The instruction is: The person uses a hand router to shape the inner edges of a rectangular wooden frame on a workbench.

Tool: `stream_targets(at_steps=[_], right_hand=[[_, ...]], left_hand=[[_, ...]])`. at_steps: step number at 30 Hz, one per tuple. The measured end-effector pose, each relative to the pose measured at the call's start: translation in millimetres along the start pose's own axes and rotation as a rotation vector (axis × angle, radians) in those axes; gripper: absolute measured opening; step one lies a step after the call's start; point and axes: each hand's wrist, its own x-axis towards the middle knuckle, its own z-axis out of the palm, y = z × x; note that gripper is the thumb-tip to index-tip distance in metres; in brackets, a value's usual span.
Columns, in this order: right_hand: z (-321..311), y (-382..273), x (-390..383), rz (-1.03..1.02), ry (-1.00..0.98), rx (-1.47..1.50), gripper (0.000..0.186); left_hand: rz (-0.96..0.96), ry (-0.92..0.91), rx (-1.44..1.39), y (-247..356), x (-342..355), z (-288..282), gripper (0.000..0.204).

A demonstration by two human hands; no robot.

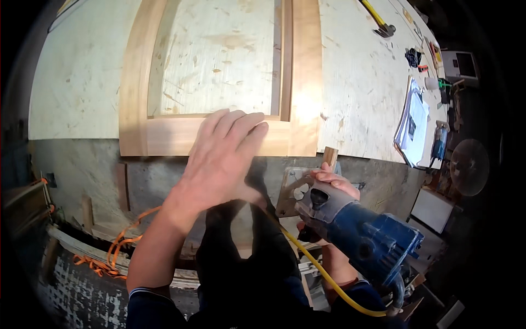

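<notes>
The left hand (pixel 222 151) lies over the near rail of a pale wooden frame (pixel 304 82), its fingers fairly straight and close together, their tips at the rail's inner edge, while the thumb stands apart from them, past the near edge of the worktable (pixel 76 104). It grips nothing that can be seen. The frame rests flat on the table, its near end close to the table's near edge. To the right and nearer, the right hand (pixel 342 185) is curled around the grey housing of a blue power tool (pixel 372 238), fingers showing on the far side; the tool hides most of the palm. The tool is tilted just off the table's near edge, its metal base plate (pixel 287 192) toward the left and its blue body toward the near right. A small wooden strip (pixel 330 156) juts out just beyond the right fingers; whether they pinch it cannot be told. A yellow cord (pixel 315 257) curves below the tool. Farther off, a hammer (pixel 385 30) lies at the far right of the table, with clipped papers (pixel 413 123) nearer along its right edge.
</notes>
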Motion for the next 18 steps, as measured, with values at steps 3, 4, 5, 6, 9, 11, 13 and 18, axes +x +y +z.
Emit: stream_targets(at_steps=[3, 4, 5, 6, 9, 11, 13, 18], right_hand=[[-2, 13, -4, -0.048, -0.107, -0.040, 0.094], [0, 15, -7, -0.058, -0.106, -0.012, 0.094], [2, 17, -8, -0.068, -0.105, 0.018, 0.094], [-1, 4, -4, 0.009, -0.056, 0.040, 0.064], [19, -3, -7, 0.047, 0.127, 0.160, 0.040], [17, -5, -11, 0.016, 0.252, 0.205, 0.045], [4, 5, -16, 0.017, 0.138, 0.083, 0.055], [8, 32, -14, 0.032, 0.109, 0.180, 0.064]], left_hand=[[-0.016, -0.030, 0.056, -1, -3, 2, 0.117], [-0.034, -0.046, 0.088, -1, -4, 2, 0.121], [-0.052, -0.061, 0.120, -1, -5, 1, 0.126], [-0.036, -0.063, 0.111, 1, -2, 3, 0.126], [-0.048, -0.080, 0.175, 0, -5, 2, 0.116], [-0.052, -0.093, 0.174, -1, -4, 4, 0.134], [-0.036, -0.091, 0.181, -1, -2, 6, 0.136], [-0.040, -0.105, 0.225, -2, -3, 6, 0.141]])
